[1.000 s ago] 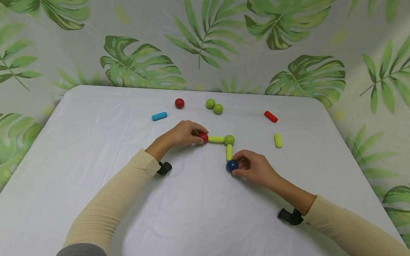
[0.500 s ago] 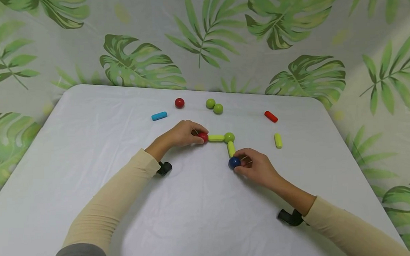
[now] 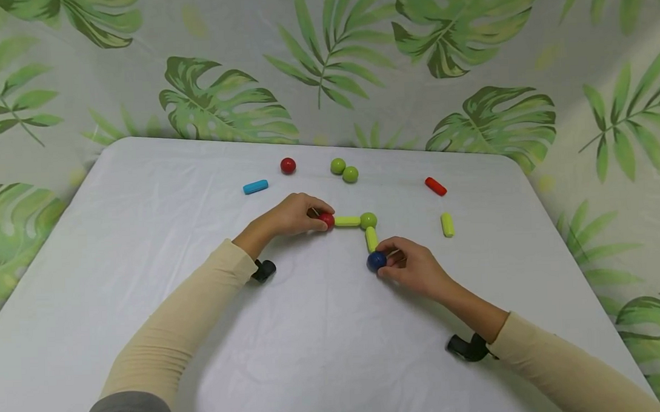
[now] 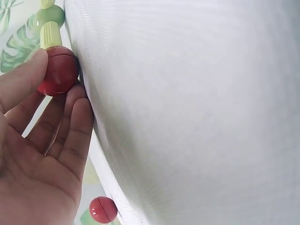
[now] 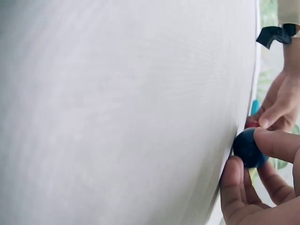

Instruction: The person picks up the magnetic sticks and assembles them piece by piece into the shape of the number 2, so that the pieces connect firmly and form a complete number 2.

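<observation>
My left hand (image 3: 297, 215) grips a red ball (image 4: 61, 70) between thumb and fingers, low over the white table. From that ball a yellow-green rod (image 3: 347, 221) runs right to a green ball (image 3: 369, 220). A second yellow-green rod (image 3: 371, 239) leads from the green ball toward me and ends at a dark blue ball (image 3: 377, 262). My right hand (image 3: 414, 267) pinches this blue ball, its thumb on the near side and its fingers on the far side. In the right wrist view the blue ball (image 5: 250, 148) partly covers the red ball (image 5: 251, 123) behind it.
Toward the back of the white table (image 3: 162, 236) lie a blue rod (image 3: 255, 187), a loose red ball (image 3: 288, 165) and two green balls (image 3: 344, 170) side by side. At right are a red rod (image 3: 435, 186) and a loose yellow-green rod (image 3: 447, 225). A leaf-print cloth (image 3: 325, 79) hangs behind.
My right hand has shifted the blue ball slightly right and away from me; its rod now slants and the green ball sits a little farther back. My left hand has stayed put on the red ball.
</observation>
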{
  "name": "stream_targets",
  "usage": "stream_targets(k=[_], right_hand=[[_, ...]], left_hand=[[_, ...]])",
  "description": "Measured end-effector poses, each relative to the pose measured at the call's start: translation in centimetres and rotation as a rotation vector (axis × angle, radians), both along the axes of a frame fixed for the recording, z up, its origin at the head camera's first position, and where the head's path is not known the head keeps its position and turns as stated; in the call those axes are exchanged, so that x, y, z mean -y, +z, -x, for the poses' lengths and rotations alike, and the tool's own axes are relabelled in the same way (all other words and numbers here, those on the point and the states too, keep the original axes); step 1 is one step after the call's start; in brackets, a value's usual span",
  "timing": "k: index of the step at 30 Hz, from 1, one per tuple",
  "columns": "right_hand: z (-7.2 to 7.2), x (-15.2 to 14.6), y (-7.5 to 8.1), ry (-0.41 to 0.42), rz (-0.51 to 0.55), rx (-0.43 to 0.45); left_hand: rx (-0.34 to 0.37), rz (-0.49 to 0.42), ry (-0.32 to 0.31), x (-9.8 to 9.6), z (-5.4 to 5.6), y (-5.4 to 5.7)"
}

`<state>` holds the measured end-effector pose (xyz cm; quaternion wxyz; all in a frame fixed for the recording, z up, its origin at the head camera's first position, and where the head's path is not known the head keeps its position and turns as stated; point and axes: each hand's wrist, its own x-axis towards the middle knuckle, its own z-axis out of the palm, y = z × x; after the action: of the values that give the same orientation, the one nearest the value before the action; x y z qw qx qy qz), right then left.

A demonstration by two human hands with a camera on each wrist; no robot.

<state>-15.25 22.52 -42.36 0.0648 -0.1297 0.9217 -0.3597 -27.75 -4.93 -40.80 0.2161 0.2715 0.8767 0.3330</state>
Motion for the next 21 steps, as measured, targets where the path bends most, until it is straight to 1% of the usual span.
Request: stream_targets(k=[8, 14, 21], right_hand=[[0.38, -0.26, 0.14, 0.049, 0.006, 0.005], [0.61, -0.34, 0.38, 0.09, -0.004, -0.009], [0.7, -0.31, 0.49, 0.098, -0.02, -0.025]], left_hand=[[-0.002, 0.004, -0.003, -0.12, 0.02, 0.09], [-0.032, 0.007, -0.004, -0.38, 0.19, 0.02], [-0.055, 0.013, -0.006, -0.73, 0.42, -0.15]])
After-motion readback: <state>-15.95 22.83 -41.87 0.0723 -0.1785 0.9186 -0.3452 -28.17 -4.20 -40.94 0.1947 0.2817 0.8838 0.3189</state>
